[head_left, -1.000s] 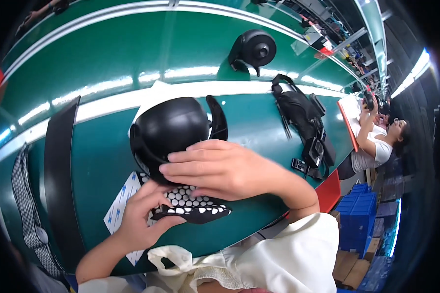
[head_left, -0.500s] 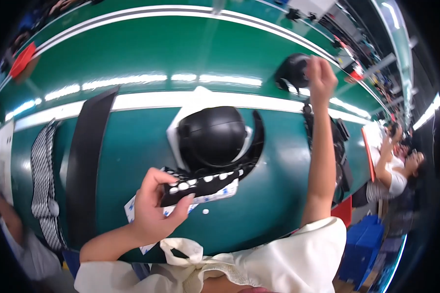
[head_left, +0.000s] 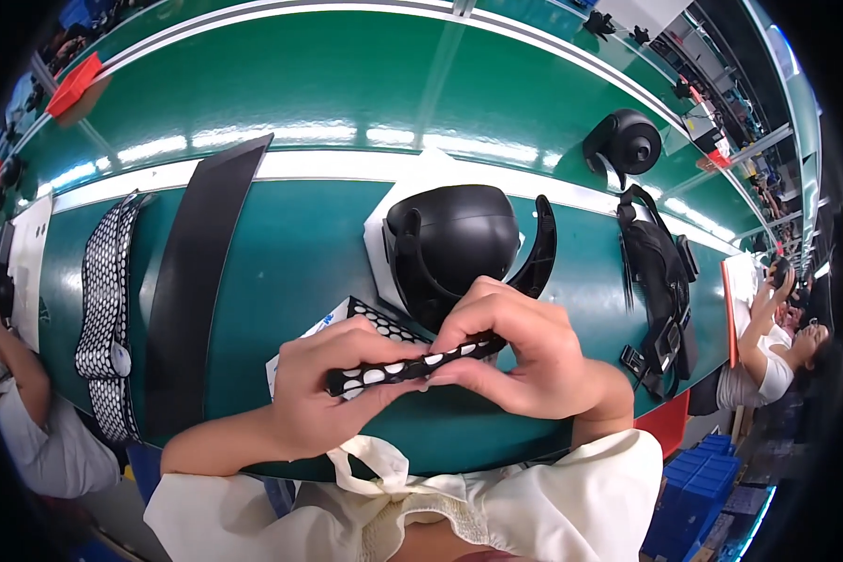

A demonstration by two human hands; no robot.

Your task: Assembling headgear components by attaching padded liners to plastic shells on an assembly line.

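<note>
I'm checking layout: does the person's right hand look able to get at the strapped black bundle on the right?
Probably yes: nothing visible stands between the right hand and the strapped black bundle, though that hand grips a dotted black strip.

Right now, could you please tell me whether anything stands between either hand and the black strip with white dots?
Nothing visible does: the left hand and the right hand both pinch the dotted strip directly. The rounded black shell sits beyond the hands, not between.
</note>
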